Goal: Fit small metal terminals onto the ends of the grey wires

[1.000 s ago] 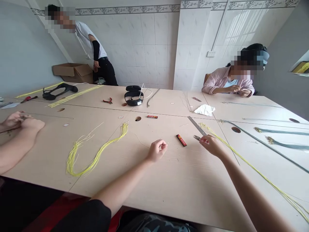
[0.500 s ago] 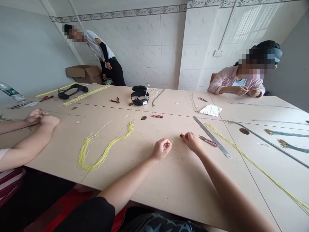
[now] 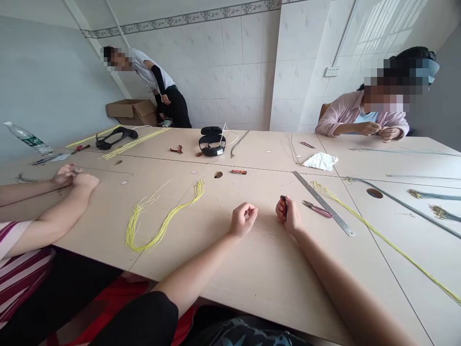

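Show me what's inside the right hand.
The right hand closes around a small red-and-black box, its top end showing above the fingers. The rest of the box is covered by the fingers and palm, so any markings there cannot be seen.

A white tile wall (image 3: 230, 81) fills the back, topped by a leafy border (image 3: 180, 17) and fitted with a socket (image 3: 332, 71); a pale blue wall (image 3: 50, 81) meets its left end, a cardboard box (image 3: 131, 112) stands at its foot, and a window's reflection (image 3: 385, 24) glows on its right part
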The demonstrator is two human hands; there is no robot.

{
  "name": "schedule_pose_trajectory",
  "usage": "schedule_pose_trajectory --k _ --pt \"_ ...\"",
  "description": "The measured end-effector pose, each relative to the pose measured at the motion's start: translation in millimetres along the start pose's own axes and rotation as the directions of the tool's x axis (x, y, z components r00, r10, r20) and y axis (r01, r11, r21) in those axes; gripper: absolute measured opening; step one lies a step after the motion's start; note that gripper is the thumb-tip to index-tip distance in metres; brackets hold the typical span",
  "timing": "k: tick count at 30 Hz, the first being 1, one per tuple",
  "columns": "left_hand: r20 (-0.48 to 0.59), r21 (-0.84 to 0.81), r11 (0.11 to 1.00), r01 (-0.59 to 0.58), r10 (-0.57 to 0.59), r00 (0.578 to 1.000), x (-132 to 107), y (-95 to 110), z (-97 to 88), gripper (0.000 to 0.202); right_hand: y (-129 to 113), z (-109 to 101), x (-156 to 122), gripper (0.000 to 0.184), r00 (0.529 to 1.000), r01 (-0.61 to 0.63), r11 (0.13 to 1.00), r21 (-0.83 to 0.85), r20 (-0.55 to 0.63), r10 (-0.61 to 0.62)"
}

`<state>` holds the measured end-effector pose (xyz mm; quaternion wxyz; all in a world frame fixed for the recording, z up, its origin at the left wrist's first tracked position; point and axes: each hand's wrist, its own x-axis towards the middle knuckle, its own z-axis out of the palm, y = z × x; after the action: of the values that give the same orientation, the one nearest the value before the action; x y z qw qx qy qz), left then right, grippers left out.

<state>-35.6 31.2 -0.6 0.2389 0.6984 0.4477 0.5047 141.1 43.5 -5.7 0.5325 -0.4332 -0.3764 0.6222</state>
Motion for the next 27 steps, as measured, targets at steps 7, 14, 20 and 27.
schedule_pose_trajectory --k 7,14,20,27 --pt "0.026 -0.092 0.995 0.039 -0.036 0.999 17 9 11.5 0.028 0 20 8 0.039 0.999 -0.013 1.000 0.014 -0.039 0.013" --pt "-0.140 -0.126 0.990 0.061 -0.079 0.987 15 4 26.6 0.031 12 29 4 0.040 0.992 0.109 0.992 -0.064 -0.054 -0.113" --pt "-0.146 -0.093 0.996 -0.016 0.002 0.989 8 0 24.6 0.030 16 22 -2 0.038 0.984 0.176 0.962 -0.210 0.007 -0.178" --pt "-0.110 -0.041 0.998 -0.052 0.048 0.993 8 2 27.5 0.028 16 21 -1 0.036 0.988 0.157 0.952 -0.263 0.045 -0.150"
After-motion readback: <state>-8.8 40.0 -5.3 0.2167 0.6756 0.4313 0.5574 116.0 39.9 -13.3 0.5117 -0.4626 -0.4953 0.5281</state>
